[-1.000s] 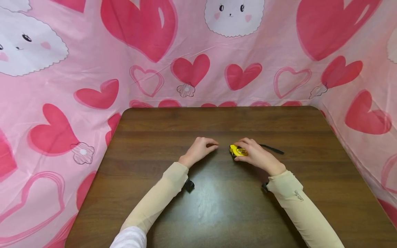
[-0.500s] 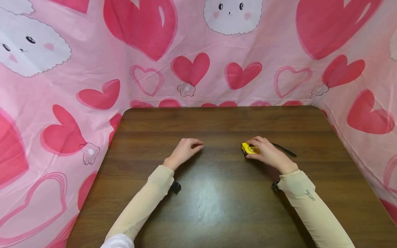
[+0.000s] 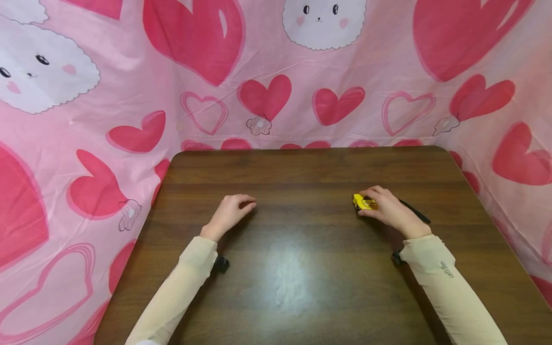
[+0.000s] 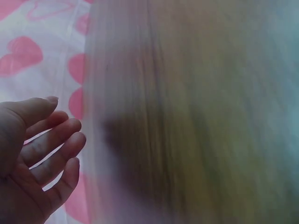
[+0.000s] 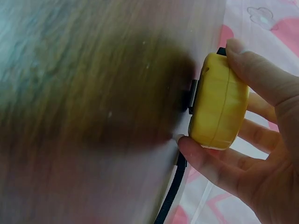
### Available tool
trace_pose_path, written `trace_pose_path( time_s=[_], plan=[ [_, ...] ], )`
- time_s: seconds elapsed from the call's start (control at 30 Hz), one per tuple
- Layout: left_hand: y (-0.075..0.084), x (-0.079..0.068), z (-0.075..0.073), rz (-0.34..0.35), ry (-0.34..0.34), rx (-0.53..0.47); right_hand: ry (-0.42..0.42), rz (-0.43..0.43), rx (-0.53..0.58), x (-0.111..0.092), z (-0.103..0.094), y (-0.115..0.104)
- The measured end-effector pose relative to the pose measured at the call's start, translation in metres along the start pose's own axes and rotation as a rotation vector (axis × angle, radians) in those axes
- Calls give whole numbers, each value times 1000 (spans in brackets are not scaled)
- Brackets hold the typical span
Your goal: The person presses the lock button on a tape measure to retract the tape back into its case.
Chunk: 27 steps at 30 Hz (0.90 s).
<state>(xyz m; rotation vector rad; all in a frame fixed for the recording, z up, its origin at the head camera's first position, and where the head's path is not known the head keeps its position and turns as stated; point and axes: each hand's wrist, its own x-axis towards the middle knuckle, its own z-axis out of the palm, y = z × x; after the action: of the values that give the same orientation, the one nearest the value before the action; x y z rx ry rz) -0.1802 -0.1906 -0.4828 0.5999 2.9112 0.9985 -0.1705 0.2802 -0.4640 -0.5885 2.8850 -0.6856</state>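
My right hand (image 3: pixel 388 208) pinches a yellow tape measure (image 3: pixel 363 202) between thumb and fingers, over the right part of the table. In the right wrist view the tape measure (image 5: pixel 218 102) shows its rounded yellow case and a black clip, and a black wrist strap (image 5: pixel 174 191) trails from it. That strap (image 3: pixel 416 212) also shows beyond the hand in the head view. To the left, my left hand (image 3: pixel 228 215) holds nothing, its fingers loosely bent. The left wrist view shows the left hand (image 4: pixel 42 154) with thumb and fingers apart.
A brown wooden table (image 3: pixel 284 172) with rounded corners lies under both hands. Pink cloth (image 3: pixel 297 67) printed with hearts and white faces hangs behind it and on both sides. A dark wrist camera (image 3: pixel 222 264) sits at the left wrist.
Both hands have moved apart: the left hand went left, and the right hand went right, carrying the tape measure and its strap along.
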Motion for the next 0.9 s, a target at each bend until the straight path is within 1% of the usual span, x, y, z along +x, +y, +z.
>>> trace_pose_path(
  time_s=[0.1, 0.23, 0.43, 0.7, 0.8, 0.9],
  plan=[
    [-5, -6, -6, -24, 15, 4, 2, 7, -1, 0, 0, 1],
    [-9, -12, -11, -46, 31, 12, 4, 23, -11, -3, 0, 3],
    [-15, -18, -16, -43, 47, 25, 4, 37, -9, -8, 0, 3],
    [-15, -24, -20, -57, 76, 49, 24, 33, -11, -14, -3, 4],
    [-15, -27, -21, -66, 113, 70, 54, 39, -15, -19, -6, 3],
    [-14, -32, -20, -62, 166, 128, 137, 6, -51, -25, -8, 0]
  ],
)
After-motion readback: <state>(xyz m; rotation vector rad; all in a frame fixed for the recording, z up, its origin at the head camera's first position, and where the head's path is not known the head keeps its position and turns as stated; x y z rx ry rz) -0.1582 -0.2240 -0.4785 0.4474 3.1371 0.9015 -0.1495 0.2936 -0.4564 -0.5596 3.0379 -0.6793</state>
